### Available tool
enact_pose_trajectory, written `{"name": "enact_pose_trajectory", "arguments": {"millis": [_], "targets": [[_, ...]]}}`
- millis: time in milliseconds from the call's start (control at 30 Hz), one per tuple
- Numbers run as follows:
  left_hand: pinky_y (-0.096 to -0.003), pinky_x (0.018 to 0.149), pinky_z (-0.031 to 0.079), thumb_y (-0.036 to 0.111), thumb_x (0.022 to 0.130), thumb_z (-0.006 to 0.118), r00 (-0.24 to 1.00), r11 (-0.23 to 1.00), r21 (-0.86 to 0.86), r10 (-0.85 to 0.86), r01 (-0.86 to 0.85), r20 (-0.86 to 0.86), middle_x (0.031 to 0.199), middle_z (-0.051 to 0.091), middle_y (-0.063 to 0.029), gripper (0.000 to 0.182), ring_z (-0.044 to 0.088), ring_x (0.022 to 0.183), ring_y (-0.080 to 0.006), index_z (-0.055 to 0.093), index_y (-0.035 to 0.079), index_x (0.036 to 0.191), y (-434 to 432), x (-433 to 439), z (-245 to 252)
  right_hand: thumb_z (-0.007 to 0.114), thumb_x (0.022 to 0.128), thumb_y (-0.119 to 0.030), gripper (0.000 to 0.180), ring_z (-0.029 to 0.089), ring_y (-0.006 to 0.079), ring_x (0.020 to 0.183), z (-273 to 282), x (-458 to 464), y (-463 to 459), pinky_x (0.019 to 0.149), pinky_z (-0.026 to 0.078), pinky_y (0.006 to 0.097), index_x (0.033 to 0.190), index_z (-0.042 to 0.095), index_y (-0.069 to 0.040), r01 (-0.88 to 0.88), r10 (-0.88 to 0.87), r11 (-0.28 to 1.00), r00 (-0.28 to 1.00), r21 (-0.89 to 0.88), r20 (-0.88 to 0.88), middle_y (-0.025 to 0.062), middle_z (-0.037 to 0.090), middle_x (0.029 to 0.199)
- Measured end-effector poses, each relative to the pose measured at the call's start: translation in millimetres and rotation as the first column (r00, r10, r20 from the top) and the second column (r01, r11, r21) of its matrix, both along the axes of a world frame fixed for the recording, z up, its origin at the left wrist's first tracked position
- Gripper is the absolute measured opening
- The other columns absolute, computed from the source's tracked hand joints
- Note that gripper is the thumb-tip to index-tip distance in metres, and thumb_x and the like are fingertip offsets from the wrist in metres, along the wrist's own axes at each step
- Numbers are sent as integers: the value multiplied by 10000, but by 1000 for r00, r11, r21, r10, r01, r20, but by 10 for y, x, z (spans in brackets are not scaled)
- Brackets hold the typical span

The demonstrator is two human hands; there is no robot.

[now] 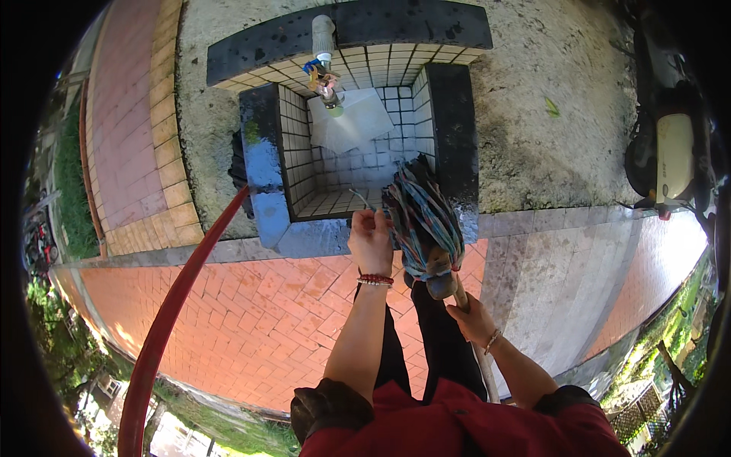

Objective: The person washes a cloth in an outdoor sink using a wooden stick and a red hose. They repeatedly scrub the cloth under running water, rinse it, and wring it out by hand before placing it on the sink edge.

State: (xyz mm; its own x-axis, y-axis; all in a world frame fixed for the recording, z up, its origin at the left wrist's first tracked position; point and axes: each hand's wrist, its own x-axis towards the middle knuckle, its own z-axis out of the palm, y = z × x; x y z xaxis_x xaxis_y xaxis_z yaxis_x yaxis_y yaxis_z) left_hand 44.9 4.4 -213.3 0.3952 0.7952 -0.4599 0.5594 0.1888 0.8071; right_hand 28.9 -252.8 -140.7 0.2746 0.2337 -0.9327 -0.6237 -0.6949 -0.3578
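Note:
My right hand (475, 321) grips the wooden handle (484, 371) of a rag-strip mop just below its head. The mop head (425, 220), made of blue, red and dark cloth strips, rests over the near right rim of a tiled outdoor basin (311, 235). At the near rim, my left hand (372, 237) pinches a thin strand (361, 197) beside the mop head. Water sprays from a metal tap (330, 94) with a blue lever at the far side. A pale flat sheet (345, 123) lies inside the basin under the tap.
A red pole (183, 297) leans against the basin's left side, near a dark cloth (237, 165). Red brick paving (245, 320) lies around my feet. Rough concrete (542, 137) borders the basin, and a parked scooter (674, 154) stands at far right.

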Motion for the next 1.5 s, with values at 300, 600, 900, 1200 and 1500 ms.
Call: {"name": "enact_pose_trajectory", "arguments": {"millis": [300,600,900,1200,1500], "targets": [[-318,620,504,199,894,646,998,993,-104,58,-60,-27,711,688,-127,216,674,651,-188,592,-8,869,-143,22,-243,625,926,-227,297,494,130,366,-45,-83,-11,327,375,298,1096,530,-2,107,-106,994,992,4,-61,29,514,550],[-254,597,456,122,914,654,989,953,-263,144,-147,-32,699,651,-55,164,606,645,-107,554,12,846,-314,-65,-382,608,939,-181,212,472,121,355,-97,-120,-125,323,348,284,1084,548,-39,65,-65,998,995,0,-73,18,501,537],[-247,625,474,123,930,657,990,942,-322,122,-94,70,742,648,-52,134,631,683,-119,562,30,950,-381,-156,-198,587,909,-124,217,520,113,408,-210,-220,-299,358,384,290,1113,582,-49,-15,15,1000,1000,8,-14,15,557,594],[-385,742,341,29,774,641,743,692,365,-669,623,0,757,547,-21,320,549,799,-232,654,205,1041,-42,-414,-43,605,884,-152,369,556,137,429,-307,-373,-357,388,399,300,1219,535,-16,-55,57,995,998,-84,22,33,573,571],[-386,772,353,80,817,625,824,791,238,-557,563,-99,746,613,-13,93,578,793,-223,672,155,845,-118,-787,17,652,896,-206,155,534,129,416,-148,-255,-178,361,400,293,890,601,-59,82,-82,996,997,44,1,13,521,527]]}}
